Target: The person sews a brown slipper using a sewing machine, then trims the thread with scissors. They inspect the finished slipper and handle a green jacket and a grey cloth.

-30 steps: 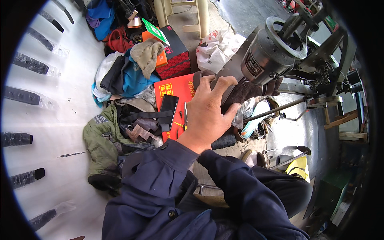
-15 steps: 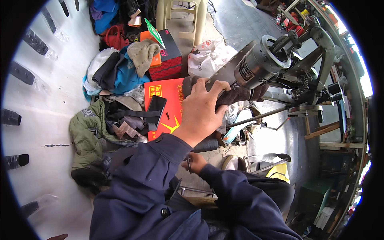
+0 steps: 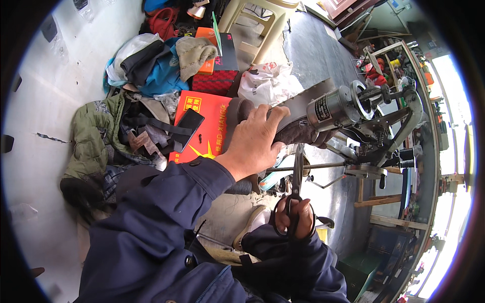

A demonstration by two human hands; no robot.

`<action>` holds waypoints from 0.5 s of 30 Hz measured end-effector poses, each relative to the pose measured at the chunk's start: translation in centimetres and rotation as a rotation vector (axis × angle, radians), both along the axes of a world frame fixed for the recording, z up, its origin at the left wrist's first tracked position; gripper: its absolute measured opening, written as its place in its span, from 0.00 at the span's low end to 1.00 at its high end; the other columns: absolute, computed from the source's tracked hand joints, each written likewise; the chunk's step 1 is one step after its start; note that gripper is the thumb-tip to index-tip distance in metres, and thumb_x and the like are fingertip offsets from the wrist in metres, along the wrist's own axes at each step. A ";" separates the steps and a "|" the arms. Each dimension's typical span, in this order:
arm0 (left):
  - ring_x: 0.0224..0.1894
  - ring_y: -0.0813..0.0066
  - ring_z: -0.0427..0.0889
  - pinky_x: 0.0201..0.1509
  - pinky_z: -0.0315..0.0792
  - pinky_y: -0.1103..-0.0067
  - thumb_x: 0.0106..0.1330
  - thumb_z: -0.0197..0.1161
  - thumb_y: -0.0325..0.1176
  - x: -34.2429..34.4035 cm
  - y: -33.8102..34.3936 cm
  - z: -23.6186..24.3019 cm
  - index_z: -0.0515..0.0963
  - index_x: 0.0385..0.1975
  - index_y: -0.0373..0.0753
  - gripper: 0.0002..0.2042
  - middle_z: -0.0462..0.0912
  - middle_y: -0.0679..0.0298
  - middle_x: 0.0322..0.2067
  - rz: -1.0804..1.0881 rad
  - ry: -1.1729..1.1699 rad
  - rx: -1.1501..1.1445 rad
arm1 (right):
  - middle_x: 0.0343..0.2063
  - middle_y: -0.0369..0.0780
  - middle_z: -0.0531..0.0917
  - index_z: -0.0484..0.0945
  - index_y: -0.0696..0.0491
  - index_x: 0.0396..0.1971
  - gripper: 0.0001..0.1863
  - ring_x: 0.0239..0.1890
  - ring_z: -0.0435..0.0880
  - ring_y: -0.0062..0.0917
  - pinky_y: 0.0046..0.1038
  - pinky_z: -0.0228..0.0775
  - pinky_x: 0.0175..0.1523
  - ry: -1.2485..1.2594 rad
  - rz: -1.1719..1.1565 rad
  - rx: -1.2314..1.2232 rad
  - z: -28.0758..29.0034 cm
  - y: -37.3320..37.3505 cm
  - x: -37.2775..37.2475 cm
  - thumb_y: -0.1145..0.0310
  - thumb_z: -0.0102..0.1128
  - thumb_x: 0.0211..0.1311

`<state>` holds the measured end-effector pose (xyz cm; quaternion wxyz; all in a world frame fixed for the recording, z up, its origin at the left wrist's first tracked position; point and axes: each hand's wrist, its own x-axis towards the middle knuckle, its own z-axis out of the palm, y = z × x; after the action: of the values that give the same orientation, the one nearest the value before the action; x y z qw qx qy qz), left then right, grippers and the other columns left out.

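The right hand is now raised, fingers looped through scissors, blades near the brown, seemingly boot-like piece gripped by the left hand's fingers.

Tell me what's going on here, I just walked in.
A person in a navy jacket has their left hand gripping what looks like a dark brown shoe against a metal machine, likely a cobbler's sewing machine. Their right hand holds black-handled scissors, blades pointing up toward the shoe and machine. A red box lies to the left of the shoe, and an olive-green jacket sits in the pile of clothes farther left.
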<state>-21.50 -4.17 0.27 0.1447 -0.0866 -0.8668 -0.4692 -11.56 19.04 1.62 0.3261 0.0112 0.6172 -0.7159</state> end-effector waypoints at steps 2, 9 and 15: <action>0.60 0.48 0.75 0.55 0.78 0.59 0.57 0.74 0.30 0.0 0.1 0.0 0.64 0.61 0.47 0.33 0.71 0.53 0.53 0.009 0.004 0.011 | 0.13 0.32 0.67 0.74 0.59 0.30 0.46 0.14 0.67 0.18 0.20 0.58 0.20 -0.014 -0.012 -0.042 -0.1 -0.7 -1.6 0.23 0.36 0.68; 0.60 0.47 0.74 0.57 0.76 0.58 0.55 0.74 0.27 -0.1 0.2 -0.3 0.64 0.60 0.46 0.33 0.71 0.52 0.54 0.017 0.029 0.034 | 0.09 0.29 0.62 0.74 0.57 0.30 0.46 0.07 0.58 0.15 0.19 0.50 0.13 -0.123 -0.136 -0.261 -0.3 -2.6 -3.3 0.24 0.27 0.70; 0.63 0.45 0.71 0.64 0.68 0.58 0.55 0.72 0.23 0.0 0.1 -0.5 0.65 0.59 0.43 0.32 0.71 0.50 0.54 -0.007 0.057 0.111 | 0.09 0.28 0.61 0.74 0.57 0.31 0.46 0.06 0.57 0.15 0.20 0.50 0.12 -0.183 -0.062 -0.300 -1.2 -3.5 -4.0 0.24 0.26 0.70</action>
<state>-21.54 -4.03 -0.19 0.1723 -0.0947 -0.8347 -0.5145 -15.58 15.53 0.42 0.3566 0.0468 0.4705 -0.8058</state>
